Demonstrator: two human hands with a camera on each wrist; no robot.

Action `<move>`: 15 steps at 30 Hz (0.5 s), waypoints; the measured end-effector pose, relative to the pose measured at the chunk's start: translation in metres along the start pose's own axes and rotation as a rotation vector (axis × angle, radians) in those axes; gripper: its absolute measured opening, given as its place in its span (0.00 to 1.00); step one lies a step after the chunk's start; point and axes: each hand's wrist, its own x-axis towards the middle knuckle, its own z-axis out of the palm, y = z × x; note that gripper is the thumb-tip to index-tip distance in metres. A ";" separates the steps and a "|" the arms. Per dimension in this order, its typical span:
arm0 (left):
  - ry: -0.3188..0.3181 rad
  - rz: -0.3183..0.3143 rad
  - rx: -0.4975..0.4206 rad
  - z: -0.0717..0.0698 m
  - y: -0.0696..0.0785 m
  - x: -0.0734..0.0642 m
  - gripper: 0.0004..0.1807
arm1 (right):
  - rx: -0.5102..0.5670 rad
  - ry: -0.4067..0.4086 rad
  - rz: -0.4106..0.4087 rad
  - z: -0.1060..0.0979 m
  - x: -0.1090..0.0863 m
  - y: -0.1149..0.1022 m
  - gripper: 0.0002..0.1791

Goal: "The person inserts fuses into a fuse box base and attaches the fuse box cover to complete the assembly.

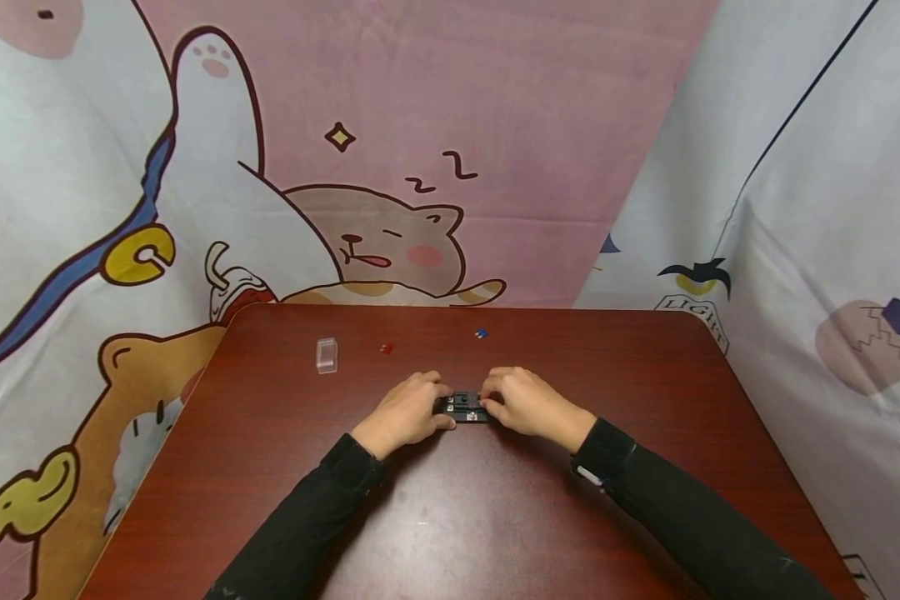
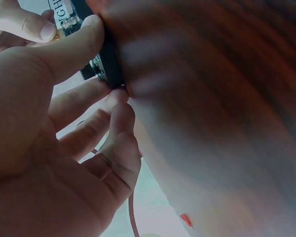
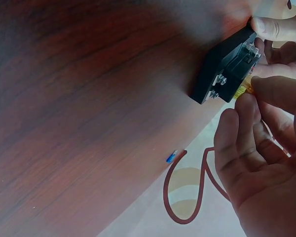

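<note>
the head view alone takes in the clear plastic box (image 1: 327, 356) toward the far left of the tabletop (image 1: 420, 517), and it shows both the small red pieces (image 1: 386, 348) and the small blue pieces (image 1: 481, 333) near the far edge; the left wrist view catches only a bit of the red, the right wrist view only a bit of the blue. a small yellow piece (image 3: 240, 92) shows clearly in the right wrist view, while the left wrist view gives just a yellowish sliver of it and the head view has it mostly hidden by fingers. the black block (image 1: 465, 407), with metal screw terminals along it, sits between the left hand (image 1: 408, 410) and the right hand (image 1: 528, 406), its long side running from one to the other; whether it lies flat or is slightly raised i cannot tell. the left hand grips the block's left end, thumb on the near side and other fingers bent round the end. the right hand's fingers are curled, thumb and forefinger pinching the yellow piece at the block's right part; whether the piece touches a terminal is too small to tell.
</note>
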 end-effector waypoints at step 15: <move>0.002 0.002 -0.007 -0.001 0.001 0.001 0.23 | 0.020 -0.007 -0.017 0.001 0.003 -0.004 0.04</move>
